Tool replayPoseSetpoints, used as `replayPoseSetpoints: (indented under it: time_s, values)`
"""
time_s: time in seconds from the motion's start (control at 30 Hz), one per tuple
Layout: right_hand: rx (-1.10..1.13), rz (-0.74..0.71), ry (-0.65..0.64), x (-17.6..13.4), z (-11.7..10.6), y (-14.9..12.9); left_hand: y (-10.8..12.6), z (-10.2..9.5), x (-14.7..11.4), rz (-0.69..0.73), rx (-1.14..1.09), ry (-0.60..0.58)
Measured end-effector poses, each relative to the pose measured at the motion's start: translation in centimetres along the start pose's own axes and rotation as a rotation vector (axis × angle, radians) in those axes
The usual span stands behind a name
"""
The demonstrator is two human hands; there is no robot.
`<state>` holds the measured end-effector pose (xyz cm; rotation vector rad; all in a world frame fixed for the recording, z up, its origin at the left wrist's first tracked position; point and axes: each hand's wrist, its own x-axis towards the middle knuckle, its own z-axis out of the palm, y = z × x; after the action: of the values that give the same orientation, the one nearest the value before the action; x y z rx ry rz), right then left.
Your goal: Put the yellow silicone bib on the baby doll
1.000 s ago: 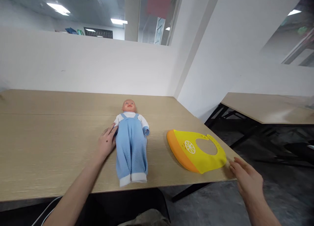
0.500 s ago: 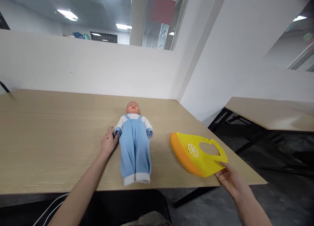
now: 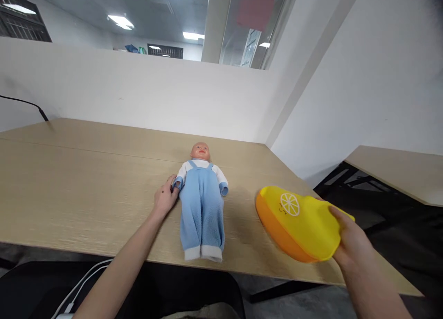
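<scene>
A baby doll [image 3: 202,203] in light blue overalls and a white top lies face up on the table, its head toward the wall. At the doll's cuff on the left side is my left hand [image 3: 166,198], its thumb and fingers closed about the small sleeve end. My right hand [image 3: 351,240] grips a yellow silicone bib [image 3: 311,222] by its neck end, thumb on top. The bib has an orange pocket and a white citrus-slice print. It is tilted and bent, its neck opening folded out of sight, and its pocket end is low over the table.
The wooden table [image 3: 86,189] meets a white wall [image 3: 166,97] at the back. A black cable [image 3: 39,110] hangs at the far left. Another table [image 3: 398,171] stands to the right beyond a gap. White cords [image 3: 81,282] lie near a black chair [image 3: 187,286] below the front edge.
My right hand has gone from the bib's edge to a firm grip, lifting and folding its neck end. The view has shifted left. My left hand stays at the doll's cuff.
</scene>
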<state>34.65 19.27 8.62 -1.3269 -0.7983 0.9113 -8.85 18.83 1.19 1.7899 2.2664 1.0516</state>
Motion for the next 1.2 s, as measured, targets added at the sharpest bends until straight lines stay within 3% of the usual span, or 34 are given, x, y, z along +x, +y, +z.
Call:
replayPoseSetpoints:
  time_s: [0.03, 0.1, 0.27, 0.37, 0.43, 0.57, 0.67, 0.8, 0.93, 1.1, 1.2]
  values:
    - [0.078, 0.111, -0.004, -0.4, 0.7, -1.1, 0.1, -0.1, -0.1, -0.003, 0.010, 0.012]
    - [0.100, 0.162, 0.017, -1.2, 2.0, -2.9, 0.1, -0.4, -0.2, -0.020, 0.026, 0.039]
    - [0.123, 0.001, -0.192, -4.3, 5.0, -6.0, 0.2, -1.1, -0.4, -0.041, -0.040, 0.128]
    - [0.233, -0.084, -0.297, -6.6, 6.8, -7.2, 1.1, -2.2, -1.0, -0.069, -0.239, 0.156]
    - [0.293, -0.117, -0.406, -7.8, 7.9, -7.7, 2.0, -3.3, -1.6, -0.045, -0.459, 0.049]
    - [0.310, -0.188, -0.676, -9.3, 10.2, -7.8, 3.4, -6.2, -3.4, -0.021, -0.963, -0.394]
    - [0.214, -0.245, -0.831, -9.6, 12.0, -7.2, 3.9, -8.4, -4.3, -0.015, -1.143, -0.585]
    - [0.169, -0.374, -0.849, -8.4, 14.3, -6.6, 3.8, -10.0, -3.4, -0.132, -1.109, -0.635]
    - [0.126, -0.516, -0.851, -5.5, 16.8, -6.4, 4.2, -10.3, 0.7, -0.130, -1.081, -0.644]
    - [-0.076, -0.577, -0.814, 0.1, 20.8, -5.2, 5.8, -9.9, 6.4, -0.185, -0.882, -0.543]
    - [-0.229, -0.615, -0.771, 3.9, 23.6, -3.3, 5.8, -8.2, 9.2, -0.260, -0.673, -0.449]
